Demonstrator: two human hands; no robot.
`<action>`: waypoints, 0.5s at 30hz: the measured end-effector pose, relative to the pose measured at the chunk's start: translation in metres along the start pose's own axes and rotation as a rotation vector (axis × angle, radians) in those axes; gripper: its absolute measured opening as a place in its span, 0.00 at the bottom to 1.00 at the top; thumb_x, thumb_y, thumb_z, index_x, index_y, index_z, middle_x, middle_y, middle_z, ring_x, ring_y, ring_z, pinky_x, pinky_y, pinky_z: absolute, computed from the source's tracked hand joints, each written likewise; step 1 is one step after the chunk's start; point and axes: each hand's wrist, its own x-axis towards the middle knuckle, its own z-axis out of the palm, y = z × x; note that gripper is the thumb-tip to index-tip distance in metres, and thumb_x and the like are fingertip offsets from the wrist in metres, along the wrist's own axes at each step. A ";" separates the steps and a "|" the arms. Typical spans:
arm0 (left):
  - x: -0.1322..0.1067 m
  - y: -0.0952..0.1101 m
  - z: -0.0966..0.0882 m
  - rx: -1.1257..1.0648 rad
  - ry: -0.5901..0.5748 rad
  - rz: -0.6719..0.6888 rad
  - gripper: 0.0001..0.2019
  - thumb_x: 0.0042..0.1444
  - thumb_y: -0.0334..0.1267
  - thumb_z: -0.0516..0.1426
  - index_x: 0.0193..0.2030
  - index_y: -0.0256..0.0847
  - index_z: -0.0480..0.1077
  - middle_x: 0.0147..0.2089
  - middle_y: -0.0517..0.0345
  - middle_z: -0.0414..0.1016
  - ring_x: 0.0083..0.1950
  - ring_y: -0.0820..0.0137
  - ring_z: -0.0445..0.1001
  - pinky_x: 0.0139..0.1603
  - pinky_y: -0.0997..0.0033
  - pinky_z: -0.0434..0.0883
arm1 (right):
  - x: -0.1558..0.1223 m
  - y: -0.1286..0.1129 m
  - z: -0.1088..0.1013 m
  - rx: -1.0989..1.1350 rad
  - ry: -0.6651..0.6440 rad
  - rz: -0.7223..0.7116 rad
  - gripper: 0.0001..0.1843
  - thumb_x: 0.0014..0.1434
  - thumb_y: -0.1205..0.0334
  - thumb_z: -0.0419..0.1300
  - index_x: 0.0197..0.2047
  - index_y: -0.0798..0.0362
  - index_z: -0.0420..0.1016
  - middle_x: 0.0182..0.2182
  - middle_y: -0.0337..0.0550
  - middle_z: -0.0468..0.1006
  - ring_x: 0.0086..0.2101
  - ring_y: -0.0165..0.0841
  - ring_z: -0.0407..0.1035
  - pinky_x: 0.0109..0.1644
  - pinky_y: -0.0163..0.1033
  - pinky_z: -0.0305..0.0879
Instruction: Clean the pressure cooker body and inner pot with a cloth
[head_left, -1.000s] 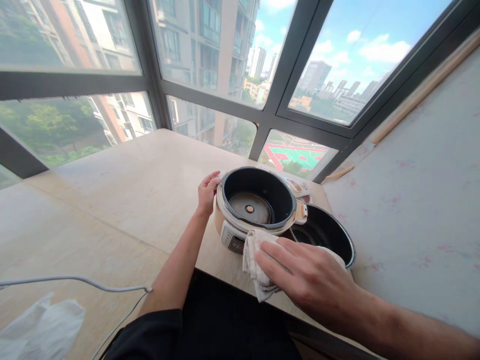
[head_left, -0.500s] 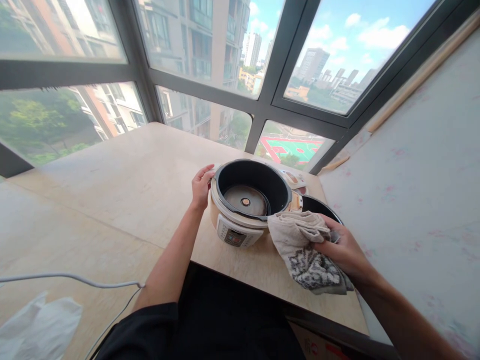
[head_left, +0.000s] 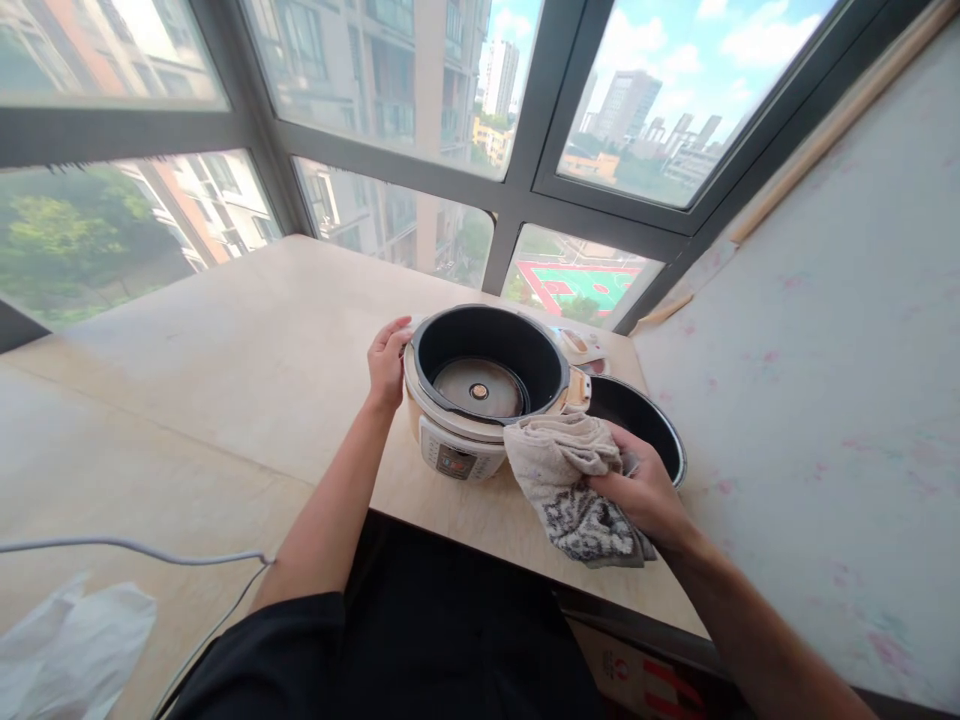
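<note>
An electric pressure cooker (head_left: 456, 428), lidless and without its inner pot, stands near the front edge of the wooden counter. Its dark cavity shows a round metal heating plate (head_left: 487, 388) at the bottom. My left hand (head_left: 388, 364) is closed at the cooker's left side, partly hidden behind the rim. In my right hand (head_left: 646, 490) is a bunched beige and grey towel (head_left: 570, 480), held at the cooker's front right, its left corner overlapping the rim in view. Behind that hand sits a black inner pot (head_left: 637, 412), partly covered by the towel and hand.
Papers or a printed card (head_left: 581, 345) lie behind the cooker. A grey cable (head_left: 135, 545) and a crumpled white plastic sheet (head_left: 79, 645) are at the lower left. A papered wall (head_left: 825, 400) bounds the right, framed windows the back. A printed carton (head_left: 637, 680) sits below the counter.
My right hand has brought the towel left, closer to the cooker's front, uncovering more of the inner pot. My left hand stays at the cooker's side. The view has shifted slightly.
</note>
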 end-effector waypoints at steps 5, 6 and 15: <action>-0.001 -0.001 0.001 -0.011 0.006 -0.002 0.18 0.40 0.38 0.64 0.41 0.36 0.77 0.29 0.58 0.73 0.27 0.75 0.65 0.28 0.77 0.62 | -0.013 0.000 0.000 -0.442 0.061 -0.426 0.22 0.57 0.69 0.62 0.56 0.54 0.76 0.50 0.52 0.81 0.49 0.42 0.77 0.55 0.44 0.74; -0.001 -0.002 0.001 -0.016 0.011 0.001 0.18 0.40 0.38 0.64 0.40 0.37 0.77 0.29 0.58 0.72 0.27 0.75 0.65 0.28 0.76 0.62 | -0.016 0.000 0.000 -0.516 0.099 -0.527 0.24 0.57 0.70 0.62 0.58 0.53 0.74 0.51 0.53 0.80 0.51 0.43 0.77 0.56 0.46 0.74; -0.001 -0.005 0.005 -0.032 0.029 0.028 0.17 0.40 0.39 0.63 0.40 0.38 0.76 0.29 0.59 0.72 0.28 0.74 0.65 0.29 0.76 0.63 | 0.001 0.014 0.062 -0.704 0.232 -0.894 0.26 0.55 0.73 0.57 0.58 0.58 0.69 0.49 0.60 0.79 0.51 0.47 0.74 0.53 0.52 0.74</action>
